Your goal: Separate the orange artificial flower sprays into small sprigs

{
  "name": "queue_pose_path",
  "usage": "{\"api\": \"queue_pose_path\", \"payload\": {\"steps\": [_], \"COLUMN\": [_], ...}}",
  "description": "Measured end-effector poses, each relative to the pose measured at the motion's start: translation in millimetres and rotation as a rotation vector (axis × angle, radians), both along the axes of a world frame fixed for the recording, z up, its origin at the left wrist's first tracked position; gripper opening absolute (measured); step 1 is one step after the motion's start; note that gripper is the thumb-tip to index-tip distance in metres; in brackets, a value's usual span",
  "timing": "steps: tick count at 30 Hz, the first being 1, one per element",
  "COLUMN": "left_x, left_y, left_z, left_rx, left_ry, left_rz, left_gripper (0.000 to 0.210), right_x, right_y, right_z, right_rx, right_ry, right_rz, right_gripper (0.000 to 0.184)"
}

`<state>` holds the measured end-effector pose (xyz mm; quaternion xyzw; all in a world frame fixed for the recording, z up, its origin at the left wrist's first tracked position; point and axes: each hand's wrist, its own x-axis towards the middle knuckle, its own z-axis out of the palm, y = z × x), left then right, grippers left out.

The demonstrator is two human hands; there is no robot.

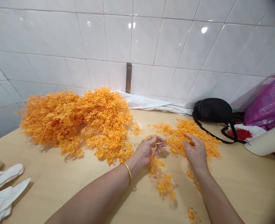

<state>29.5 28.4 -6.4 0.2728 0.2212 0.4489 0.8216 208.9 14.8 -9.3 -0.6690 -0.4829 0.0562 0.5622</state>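
My left hand [149, 150], with a gold bangle at the wrist, is closed around the thin stem of an orange artificial flower sprig [159, 171]. The sprig's blooms hang below the palm, blurred at the lower end. Over the near edge of a smaller pile of orange sprigs [195, 132] is my right hand [195, 151]; its thumb and index finger are apart, and I see nothing held between them. Some orange blooms show beside and under the right wrist. One loose orange flower [193, 215] lies near the bottom edge.
A large heap of orange sprigs [81, 121] covers the table's left back. White crumpled cloths [4, 193] lie at the left front. On the right are a black bag [213, 110] with a strap, a purple plastic bag [268, 99] and a cream roll [267, 141]. Behind stands a tiled wall [118, 37].
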Motion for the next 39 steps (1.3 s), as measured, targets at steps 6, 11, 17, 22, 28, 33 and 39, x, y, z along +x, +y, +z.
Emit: {"api": "queue_pose_path", "payload": {"steps": [6,11,17,22,28,33,39], "left_x": [-1,-6,-11,-7,-7,-6,-1], "left_y": [1,9,19,14,8,5,-8], "left_z": [1.3,5.1,8.4,9.9,10.9,16.2,24.1], "left_rx": [0.087,-0.073,-0.216,-0.14,-0.097,0.087,0.251], "left_ry": [0.098,-0.017,-0.089,-0.007,0.342,0.527,0.577], "left_rz": [0.055,0.062,0.181,0.152,-0.047,0.064,0.059], "left_gripper": [0.01,0.013,0.014,0.032,0.046,0.04,0.031], "right_x": [-22,-36,-56,-65,-45,-37,-51], "right_y": [-12,-21,-30,-29,-22,-21,-26], "right_z": [11.5,16.2,21.0,16.2,16.9,19.1,17.0], "right_rx": [0.041,-0.063,-0.283,-0.269,-0.127,-0.057,-0.053], "right_ry": [-0.416,-0.082,0.083,0.234,0.434,0.439,0.127], "right_rz": [-0.017,0.335,0.82,0.815,0.631,0.515,0.556], "right_gripper": [0.022,0.025,0.035,0.024,0.021,0.021,0.019]}}
